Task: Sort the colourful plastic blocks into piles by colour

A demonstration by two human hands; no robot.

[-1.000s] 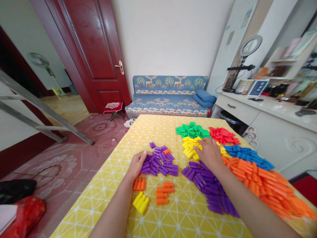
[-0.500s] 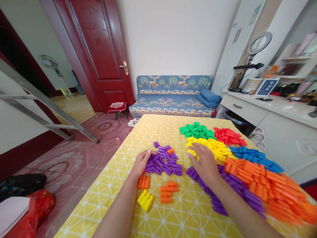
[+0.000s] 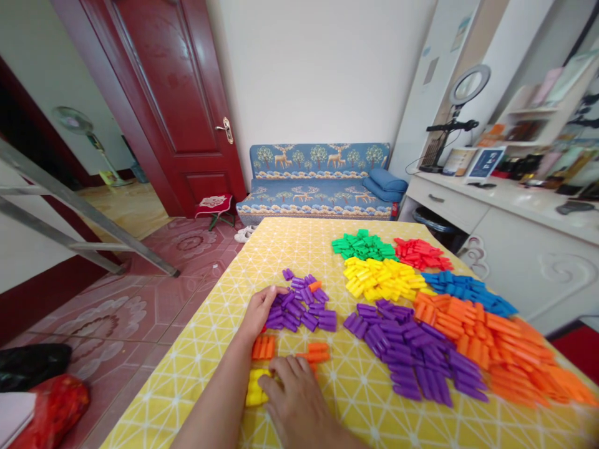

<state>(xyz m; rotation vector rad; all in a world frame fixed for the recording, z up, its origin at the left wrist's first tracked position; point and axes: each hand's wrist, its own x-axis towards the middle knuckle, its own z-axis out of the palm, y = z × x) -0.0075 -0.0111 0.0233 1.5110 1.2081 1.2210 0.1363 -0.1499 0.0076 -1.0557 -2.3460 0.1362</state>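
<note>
- Yellow-clothed counter (image 3: 276, 249), blue sofa (image 3: 304, 190) behind.
- My left hand (image 3: 258, 312) lies beside the smaller purple pile (image 3: 296, 307); grip unclear.
- My right hand (image 3: 299, 396) touches yellow pieces (image 3: 255, 390) by my left forearm; whether clamped, I can't tell.

Legible text: none. White-edged dark blue card (image 3: 485, 164), standing on the white dresser (image 3: 510, 212): a few pale characters, too blurred to read. Tub (image 3: 458, 162), just beside the card: print on its side, too small to make out. Sticker (image 3: 461, 33), high on the tall white cabinet (image 3: 421, 106): faint marks, unreadable.
</note>
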